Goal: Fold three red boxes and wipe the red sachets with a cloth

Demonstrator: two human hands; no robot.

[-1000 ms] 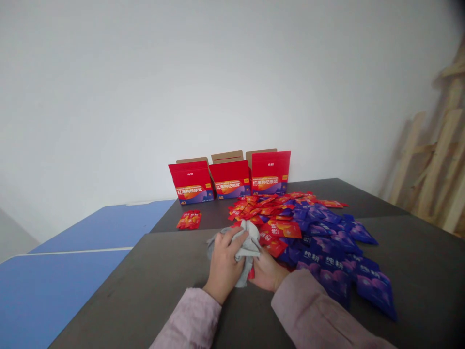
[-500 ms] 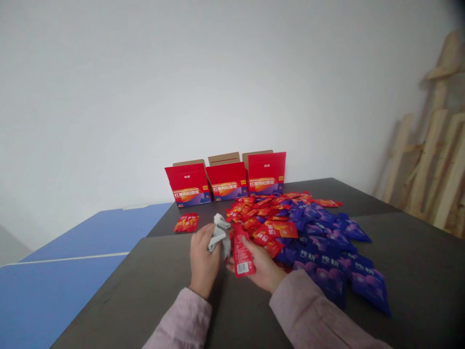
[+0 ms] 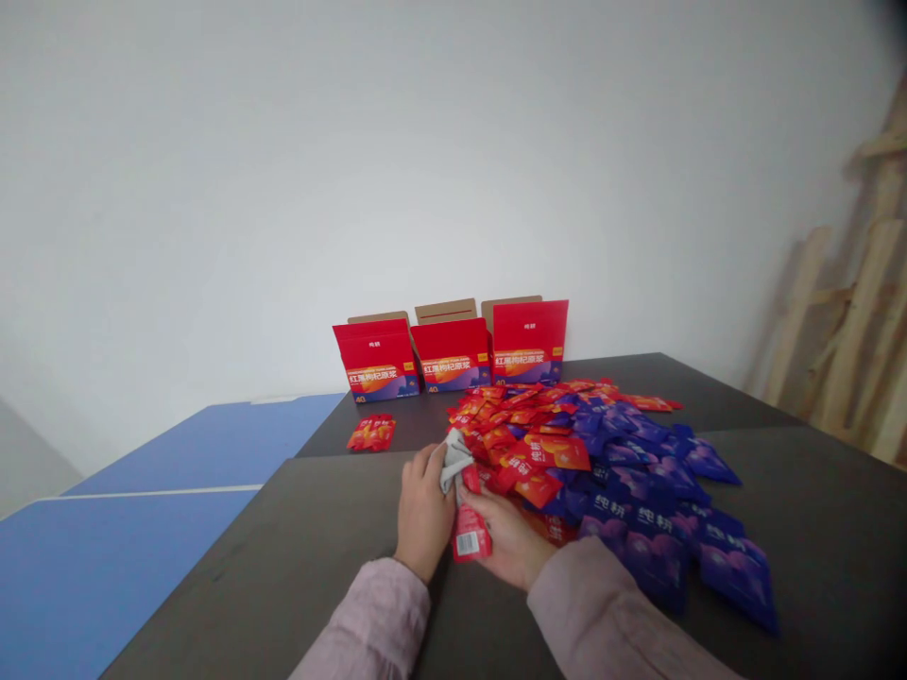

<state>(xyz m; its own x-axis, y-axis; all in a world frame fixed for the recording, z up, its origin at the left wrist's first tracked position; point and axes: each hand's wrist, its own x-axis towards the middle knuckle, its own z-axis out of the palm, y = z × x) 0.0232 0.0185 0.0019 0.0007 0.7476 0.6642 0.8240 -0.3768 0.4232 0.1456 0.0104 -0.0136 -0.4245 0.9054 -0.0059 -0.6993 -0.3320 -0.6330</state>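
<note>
My left hand [image 3: 423, 510] grips a crumpled grey cloth [image 3: 455, 463], which is pressed against the edge of the heap. My right hand [image 3: 506, 540] holds a red sachet [image 3: 470, 534] upright, its barcode side showing, right beside the cloth. Both hands sit at the near edge of a large loose heap of red sachets [image 3: 514, 425] and purple sachets [image 3: 652, 486]. The heap lies on a dark grey table [image 3: 794, 529].
Behind the heap stand three open red cartons [image 3: 453, 354] with printed fronts. A small bunch of red sachets [image 3: 371, 433] lies to their front left. A blue table [image 3: 156, 576] adjoins on the left, and wooden boards [image 3: 850, 312] lean against the wall on the right.
The hands have drawn together over the near edge of the heap. The cloth, earlier spread wider, is now bunched in my left hand, and the red sachet has come up against it.
</note>
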